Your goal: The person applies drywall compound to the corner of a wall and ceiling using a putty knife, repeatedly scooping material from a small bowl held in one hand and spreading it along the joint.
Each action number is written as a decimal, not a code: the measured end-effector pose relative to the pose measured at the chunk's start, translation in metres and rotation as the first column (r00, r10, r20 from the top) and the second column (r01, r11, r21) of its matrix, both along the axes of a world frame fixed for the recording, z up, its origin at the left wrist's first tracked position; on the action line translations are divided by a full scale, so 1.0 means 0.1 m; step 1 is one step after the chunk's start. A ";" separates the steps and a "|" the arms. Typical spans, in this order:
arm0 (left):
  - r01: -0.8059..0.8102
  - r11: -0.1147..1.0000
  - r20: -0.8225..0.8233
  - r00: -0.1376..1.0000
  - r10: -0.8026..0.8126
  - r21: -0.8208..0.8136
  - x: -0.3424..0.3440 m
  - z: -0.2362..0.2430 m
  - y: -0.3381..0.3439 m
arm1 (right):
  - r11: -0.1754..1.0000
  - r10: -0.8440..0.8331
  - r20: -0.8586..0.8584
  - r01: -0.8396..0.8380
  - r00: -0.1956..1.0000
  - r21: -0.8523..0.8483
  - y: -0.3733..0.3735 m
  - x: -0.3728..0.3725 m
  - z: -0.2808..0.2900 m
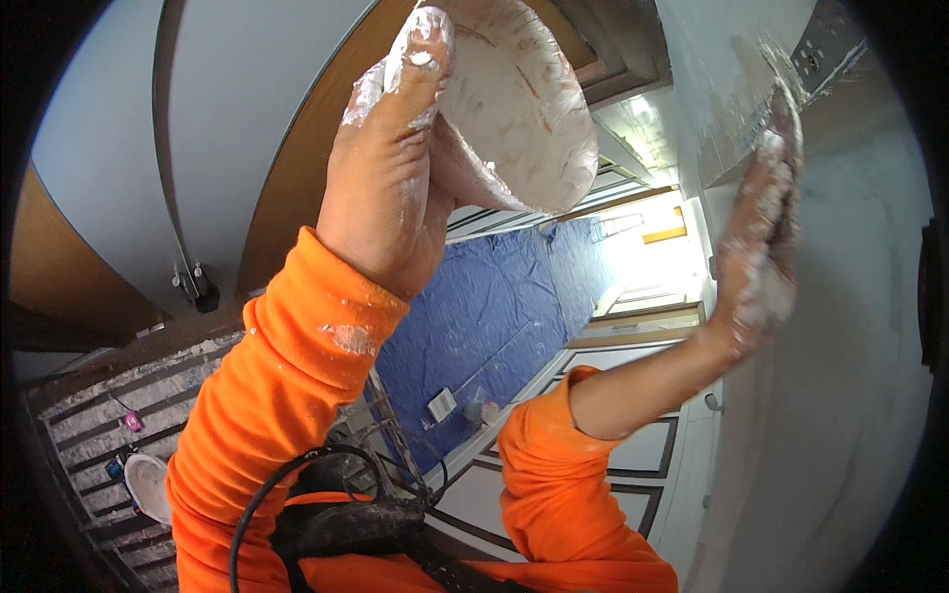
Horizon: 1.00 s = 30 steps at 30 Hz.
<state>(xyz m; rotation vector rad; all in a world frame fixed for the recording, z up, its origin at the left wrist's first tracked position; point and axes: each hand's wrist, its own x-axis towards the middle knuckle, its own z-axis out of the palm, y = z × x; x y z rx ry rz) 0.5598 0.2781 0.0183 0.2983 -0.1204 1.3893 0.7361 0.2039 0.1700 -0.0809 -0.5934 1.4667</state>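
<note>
The left hand [390,178] holds a bowl [578,148] up in the air, its thumb at the rim. White paste [509,89] coats the inside. In this view, the bowl is just past the far edge of the blue sheet [474,306]. The right hand [761,237] is up by the grey wall [840,316]; one cannot tell whether its grip holds something. Messy fingers could make the bowl slip, and more tipping could spill paste.

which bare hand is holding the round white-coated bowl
The white-smeared left hand, which grips the round white-coated bowl; the white-smeared right hand is raised apart, by the grey wall.
</note>
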 end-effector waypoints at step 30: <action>-0.020 0.997 0.063 0.998 0.025 -0.079 0.29 -0.16 0.03 | 0.991 -0.051 0.082 0.041 0.995 0.126 -0.18 0.43 -0.17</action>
